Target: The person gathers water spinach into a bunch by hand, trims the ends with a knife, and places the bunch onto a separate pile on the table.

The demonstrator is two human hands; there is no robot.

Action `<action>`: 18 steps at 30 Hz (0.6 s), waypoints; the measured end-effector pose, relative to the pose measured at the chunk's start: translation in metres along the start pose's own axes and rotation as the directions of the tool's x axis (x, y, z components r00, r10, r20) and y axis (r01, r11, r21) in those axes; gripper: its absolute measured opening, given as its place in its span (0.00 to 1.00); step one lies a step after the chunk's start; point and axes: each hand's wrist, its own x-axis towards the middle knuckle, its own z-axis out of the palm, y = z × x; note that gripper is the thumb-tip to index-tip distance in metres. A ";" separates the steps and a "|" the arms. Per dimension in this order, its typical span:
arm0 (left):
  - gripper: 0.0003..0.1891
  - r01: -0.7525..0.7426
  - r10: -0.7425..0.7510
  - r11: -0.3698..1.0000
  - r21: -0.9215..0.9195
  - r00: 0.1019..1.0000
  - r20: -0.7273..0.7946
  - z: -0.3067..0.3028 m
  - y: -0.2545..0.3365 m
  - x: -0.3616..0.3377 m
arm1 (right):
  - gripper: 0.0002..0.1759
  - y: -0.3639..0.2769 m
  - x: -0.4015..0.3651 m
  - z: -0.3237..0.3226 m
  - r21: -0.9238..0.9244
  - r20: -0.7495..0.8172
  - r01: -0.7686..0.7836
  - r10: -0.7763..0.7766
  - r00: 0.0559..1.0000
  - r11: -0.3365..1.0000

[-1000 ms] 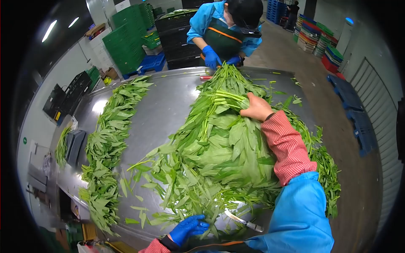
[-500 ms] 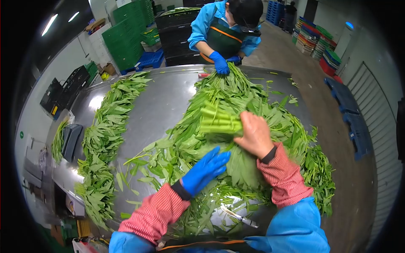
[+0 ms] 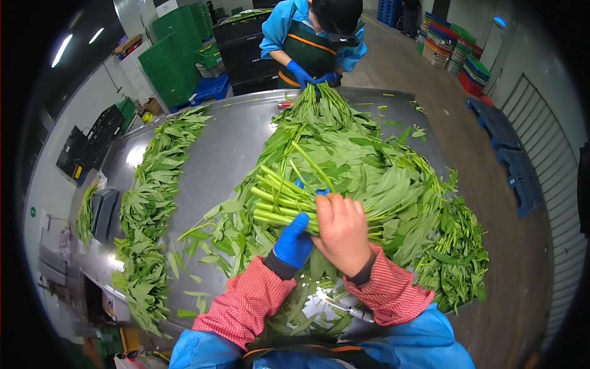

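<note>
Since the earlier frame, the gloved left hand (image 3: pixel 294 241) has come up onto the bundle of cut stems (image 3: pixel 276 198), which the bare right hand (image 3: pixel 343 230) has brought lower and leftward. Grey floor (image 3: pixel 393 64) runs past the metal table (image 3: pixel 226 150). Beyond it stand stacked black crates (image 3: pixel 249 55), the top one apparently holding greens, though distance blurs it; left of them rise stacked green crates (image 3: pixel 169 61). A co-worker (image 3: pixel 309 48) bends at the far edge. The bundle is held over a broad leafy heap (image 3: pixel 393 184), its left-hand fingers wrapped round the stems, the right's curled close together over them. A knife (image 3: pixel 338 304) lies near the front edge.
</note>
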 end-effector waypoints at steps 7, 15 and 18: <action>0.25 0.057 -0.085 0.976 -0.211 0.988 -0.127 -0.018 0.003 0.017 | 0.45 0.020 0.034 0.007 0.144 0.202 -0.112 0.082 0.976 0.983; 0.23 0.212 -0.233 0.918 -0.334 0.972 -0.024 -0.021 0.017 0.011 | 0.44 0.006 0.030 0.010 0.013 0.427 0.006 -0.011 0.904 1.000; 0.25 0.100 -0.108 0.981 -0.168 0.993 -0.039 -0.011 0.033 -0.010 | 0.42 -0.020 0.021 -0.009 0.042 0.307 0.032 -0.044 0.951 0.999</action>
